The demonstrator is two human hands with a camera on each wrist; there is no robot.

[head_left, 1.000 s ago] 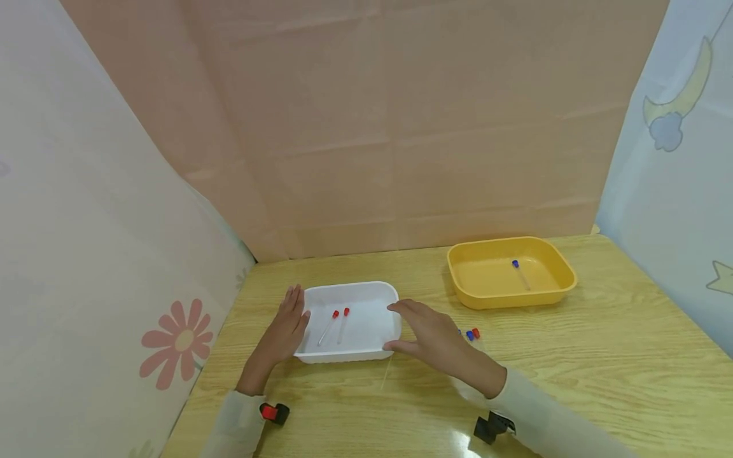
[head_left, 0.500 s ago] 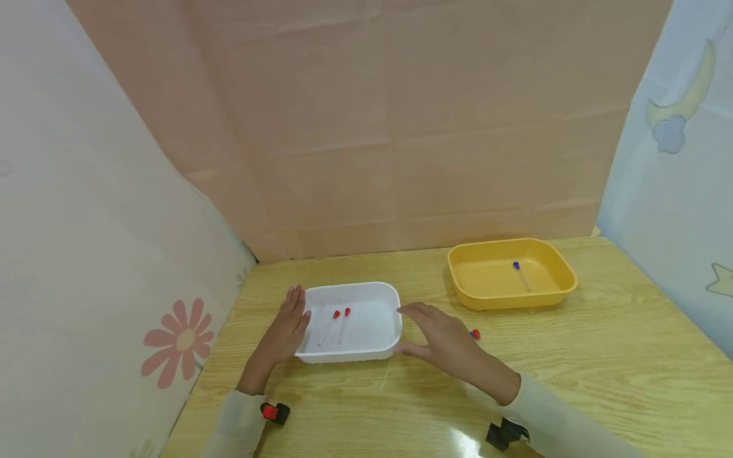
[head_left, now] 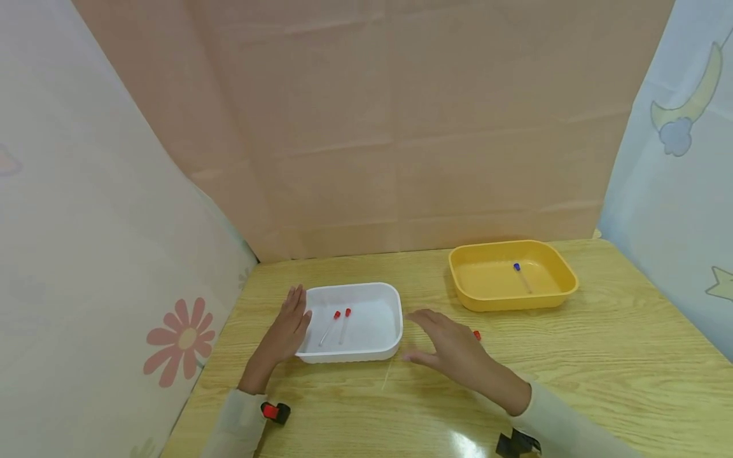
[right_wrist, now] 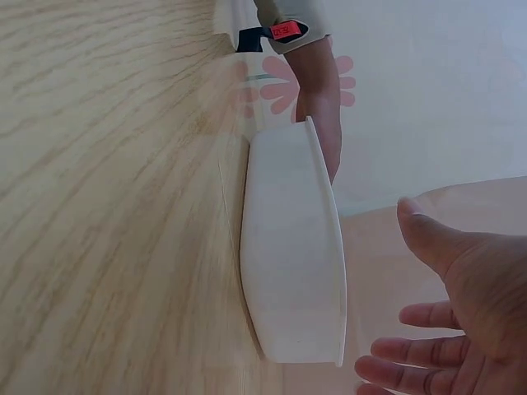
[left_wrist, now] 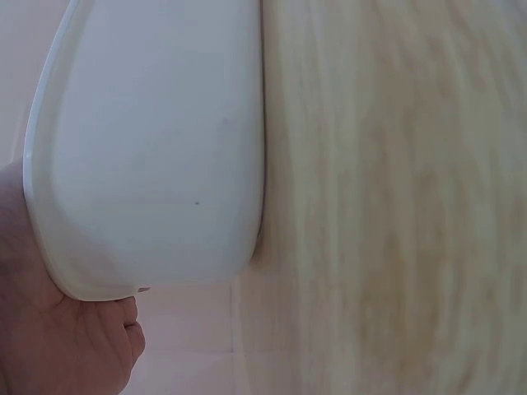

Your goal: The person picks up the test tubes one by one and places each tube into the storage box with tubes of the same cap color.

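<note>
The white tray [head_left: 373, 318] is resting on the table [head_left: 607, 356], probably light and stiff, its end rims likely offering grip. Your left hand [head_left: 288, 329] is touching its left rim, fingers straight; your right hand [head_left: 459, 351] is hovering off its right end, fingers apart.

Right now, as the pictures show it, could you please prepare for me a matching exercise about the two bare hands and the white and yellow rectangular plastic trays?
1) White rectangular plastic tray
2) Yellow rectangular plastic tray
3) Left hand
4) Right hand

A) Touching the white tray's left end
B) Contains one thin clear tube with a blue cap
C) Apart from the white tray, near its right end
D) Contains two thin clear tubes with red caps

Pairs: 1-D, 2-B, 3-A, 4-C
</note>
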